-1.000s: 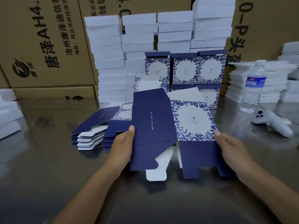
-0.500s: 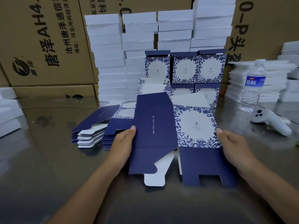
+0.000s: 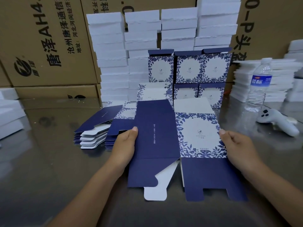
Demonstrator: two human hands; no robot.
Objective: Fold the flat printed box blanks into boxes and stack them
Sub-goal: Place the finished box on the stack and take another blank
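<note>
I hold one box blank [image 3: 177,141] upright over the metal table, partly opened into a sleeve. Its left panel is plain navy with a line of white text; its right panel is white with a blue leaf border. My left hand [image 3: 125,145] grips the left edge, thumb on the navy panel. My right hand [image 3: 236,146] grips the right edge. Navy bottom flaps and a white tab hang down toward me. Two piles of flat blanks [image 3: 96,133] lie to the left behind my left hand. Several folded printed boxes [image 3: 188,69] stand stacked behind the held blank.
Tall stacks of white boxes [image 3: 111,54] stand at the back against brown cartons [image 3: 44,43]. At the right are a water bottle [image 3: 259,86], a white controller [image 3: 278,122] and more white stacks [image 3: 282,79]. White blocks [image 3: 9,112] sit at the left edge. The steel table [image 3: 41,161] is reflective.
The blank has come lower and nearer to me, with both hands still on its edges. Its bottom flaps hang closer to the table.
</note>
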